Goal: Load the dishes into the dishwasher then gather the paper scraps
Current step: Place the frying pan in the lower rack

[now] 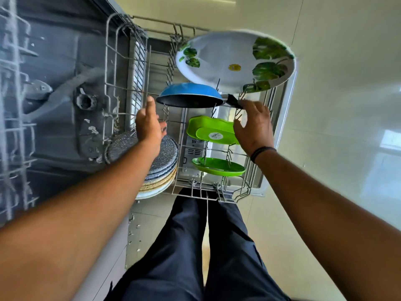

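The blue pan [189, 95], dark inside, stood on edge in the pulled-out wire rack [195, 190], far of two green dishes. The right hand [255, 124] hovered at its black handle [233, 101], fingers spread. The left hand [149, 124] was loosely open above stacked speckled plates [167, 161].

A forearm covers part of the plate stack [161, 168]; the pan [189, 95] handle vanishes behind the right hand [255, 127]; the upper rack [13, 88], blurred, runs off the left edge.

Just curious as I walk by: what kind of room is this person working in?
Most likely a home kitchen: an open dishwasher with its wire rack pulled out, holding a leaf-patterned plate, a blue pan and green dishes.
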Demonstrator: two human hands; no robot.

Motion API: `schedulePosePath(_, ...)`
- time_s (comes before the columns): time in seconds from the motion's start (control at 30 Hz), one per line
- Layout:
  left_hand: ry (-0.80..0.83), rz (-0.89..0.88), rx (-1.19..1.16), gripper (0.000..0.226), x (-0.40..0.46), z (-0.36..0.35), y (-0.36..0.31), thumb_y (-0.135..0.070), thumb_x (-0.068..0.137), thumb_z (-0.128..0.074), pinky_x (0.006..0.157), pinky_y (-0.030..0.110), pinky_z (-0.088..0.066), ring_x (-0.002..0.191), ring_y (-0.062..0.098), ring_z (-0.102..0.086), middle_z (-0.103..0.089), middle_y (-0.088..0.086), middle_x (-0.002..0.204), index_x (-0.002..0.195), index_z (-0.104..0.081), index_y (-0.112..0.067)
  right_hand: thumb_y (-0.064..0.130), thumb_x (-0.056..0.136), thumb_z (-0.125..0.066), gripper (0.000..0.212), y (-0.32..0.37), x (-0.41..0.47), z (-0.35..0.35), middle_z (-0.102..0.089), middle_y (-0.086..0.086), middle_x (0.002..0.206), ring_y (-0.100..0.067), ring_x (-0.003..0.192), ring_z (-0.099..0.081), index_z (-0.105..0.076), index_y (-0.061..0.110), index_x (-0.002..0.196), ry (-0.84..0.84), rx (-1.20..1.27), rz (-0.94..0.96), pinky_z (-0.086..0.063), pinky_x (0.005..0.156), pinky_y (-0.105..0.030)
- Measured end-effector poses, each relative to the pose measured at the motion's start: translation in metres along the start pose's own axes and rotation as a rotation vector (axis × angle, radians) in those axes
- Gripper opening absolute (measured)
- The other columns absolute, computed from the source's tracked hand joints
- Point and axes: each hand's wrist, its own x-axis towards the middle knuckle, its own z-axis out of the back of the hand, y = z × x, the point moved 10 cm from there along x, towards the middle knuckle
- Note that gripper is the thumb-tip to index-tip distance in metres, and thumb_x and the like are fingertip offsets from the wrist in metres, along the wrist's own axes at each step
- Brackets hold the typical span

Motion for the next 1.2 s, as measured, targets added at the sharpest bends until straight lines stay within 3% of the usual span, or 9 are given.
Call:
schedulePosePath(0.23,0.279,-0.107,0.126,0.028,-0.137,0.040,-0.063,-0.041,0.101,-0.059,0.050,0.025,-0.046,0.068,0.012,-0.063,-0.064,-0.002,0.089,0.113,-0.062,-0.016,0.013,0.086,-0.062,0.031,0.063,-0.079,0.121,-0.074,-0.007,0.102,-0.029,0.092,-0.067,-0.070,0.016,0.116,0.088,0.151,-0.097,-0.055,0.085,-0.041)
schedulePosePath(0.3,0.391,-0.107,0.180,0.015,-0.177,0.048,-0.077,-0.036,0.100,-0.060,0.054,0.025,-0.043,0.066,0.015,-0.061,-0.063,-0.001,0.084,0.097,-0.062,-0.022,0.013,0.088,-0.061,0.029,0.083,-0.099,0.155,-0.074,-0.009,0.101,-0.029,0.091,-0.068,-0.072,0.017,0.115,0.085,0.145,-0.114,-0.054,0.082,-0.034)
schedulePosePath(0.37,0.484,-0.143,0.237,0.018,-0.211,0.061,-0.092,-0.034,0.099,-0.062,0.056,0.024,-0.040,0.063,0.017,-0.059,-0.062,0.003,0.077,0.085,-0.060,-0.023,0.015,0.089,-0.064,0.026,0.112,-0.120,0.188,-0.074,-0.007,0.098,-0.026,0.091,-0.067,-0.073,0.017,0.114,0.099,0.134,-0.081,-0.048,0.077,-0.027)
schedulePosePath(0.47,0.566,-0.193,0.311,0.023,-0.246,0.080,-0.105,-0.038,0.099,-0.062,0.060,0.028,-0.042,0.065,0.020,-0.064,-0.059,0.010,0.078,0.091,-0.061,-0.016,0.018,0.087,-0.070,0.020,0.141,-0.142,0.223,-0.071,0.000,0.086,-0.020,0.086,-0.066,-0.073,0.021,0.107,0.155,0.131,-0.076,-0.043,0.074,-0.021)
schedulePosePath(0.63,0.449,-0.190,0.232,0.035,-0.279,0.118,-0.106,-0.036,0.099,-0.061,0.067,0.032,-0.045,0.069,0.023,-0.064,-0.068,0.017,0.086,0.096,-0.066,-0.002,0.020,0.087,-0.075,0.018,0.163,-0.161,0.277,-0.071,-0.003,0.091,-0.020,0.089,-0.066,-0.073,0.016,0.105,0.128,0.165,-0.049,-0.050,0.085,-0.028)
schedulePosePath(0.73,0.401,-0.177,0.089,0.019,-0.295,0.124,-0.103,-0.032,0.099,-0.061,0.064,0.030,-0.048,0.075,0.022,-0.067,-0.072,0.011,0.097,0.099,-0.068,-0.014,0.019,0.089,-0.073,0.016,0.156,-0.164,0.298,-0.069,0.000,0.090,-0.018,0.087,-0.063,-0.073,0.015,0.105,0.143,0.110,-0.004,-0.044,0.078,-0.024)
schedulePosePath(0.83,0.339,-0.148,-0.041,0.019,-0.311,0.120,-0.098,-0.030,0.098,-0.064,0.059,0.026,-0.048,0.076,0.020,-0.067,-0.071,0.008,0.101,0.108,-0.067,-0.014,0.018,0.089,-0.072,0.017,0.151,-0.153,0.309,-0.070,-0.001,0.093,-0.018,0.089,-0.063,-0.073,0.014,0.105,0.176,0.076,0.050,-0.040,0.077,-0.022)
schedulePosePath(1.03,0.224,-0.125,-0.131,0.020,-0.355,0.094,-0.086,-0.023,0.097,-0.063,0.047,0.023,-0.040,0.067,0.017,-0.061,-0.070,0.008,0.090,0.113,-0.068,-0.012,0.019,0.090,-0.072,0.016,0.132,-0.130,0.325,-0.068,0.002,0.092,-0.016,0.091,-0.062,-0.072,0.014,0.105,0.270,0.130,0.180,-0.040,0.079,-0.022)
schedulePosePath(1.2,0.102,-0.018,-0.363,0.011,-0.413,0.079,-0.061,-0.017,0.100,-0.062,0.041,0.017,-0.036,0.057,0.014,-0.055,-0.063,0.007,0.087,0.110,-0.064,-0.011,0.018,0.088,-0.073,0.016,0.084,-0.129,0.333,-0.072,-0.005,0.095,-0.022,0.095,-0.065,-0.073,0.012,0.103,0.352,0.147,0.205,-0.044,0.083,-0.025)
